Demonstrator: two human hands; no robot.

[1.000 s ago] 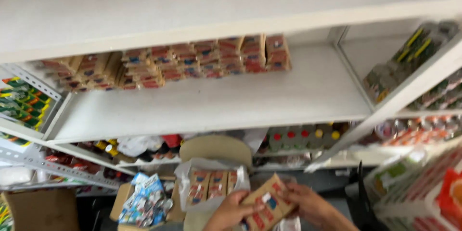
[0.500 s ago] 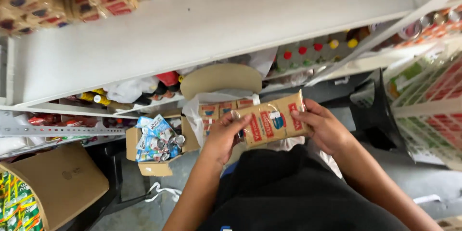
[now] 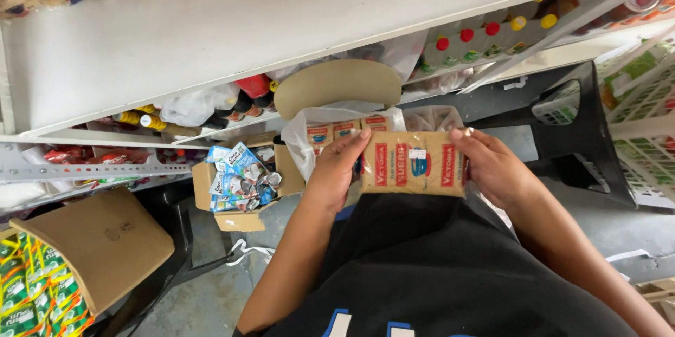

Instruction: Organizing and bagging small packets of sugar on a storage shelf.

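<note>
Tan packet bundle (image 3: 413,163) — a flat clear-wrapped pack of tan-and-red packets — is now held level in front of the torso, both hands on it. A second ago it sat lower and tilted, half out of frame; the view has since dropped from the shelves to the hands, so the pack looks lifted out and squared up for handling. Left hand (image 3: 337,172) grips the left edge with fingers curled over the top; right hand (image 3: 496,168) clasps the right edge. Just beyond, an open plastic-lined carton (image 3: 337,126) holds more of the same packets. To its left, a small cardboard box (image 3: 239,186) of blue sachets. White shelf board (image 3: 281,21) overhead — bottles on the lower rack, grey floor, black stool (image 3: 576,133) at right.
</note>
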